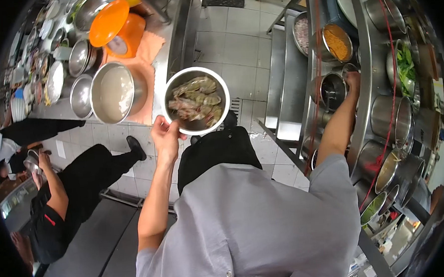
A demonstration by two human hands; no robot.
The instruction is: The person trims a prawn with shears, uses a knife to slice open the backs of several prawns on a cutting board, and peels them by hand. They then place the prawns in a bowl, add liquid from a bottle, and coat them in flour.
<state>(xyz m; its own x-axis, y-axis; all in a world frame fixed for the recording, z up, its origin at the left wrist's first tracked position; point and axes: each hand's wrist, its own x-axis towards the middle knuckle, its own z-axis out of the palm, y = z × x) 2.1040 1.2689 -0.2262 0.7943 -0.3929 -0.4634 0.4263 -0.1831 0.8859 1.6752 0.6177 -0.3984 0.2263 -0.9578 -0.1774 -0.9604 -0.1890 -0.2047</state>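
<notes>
My left hand (166, 136) grips the near rim of a round metal bowl (222, 84), thumb over the edge. Inside lie several raw, grey-brown prawns (196, 98). On my other side, my right hand (353, 85) reaches to the shelf rack with its fingers curled beside a dark-looking metal pot (334, 90). A small shiny metal piece shows at the fingertips, but I cannot make out what it is.
An orange scale (132, 35) and a pot of cloudy liquid (112, 93) stand on the left counter. The right-hand metal shelf (355, 26) bears orange food (337, 43), leafy greens (405, 68) and several pots. A co-worker (74, 191) in black is at left.
</notes>
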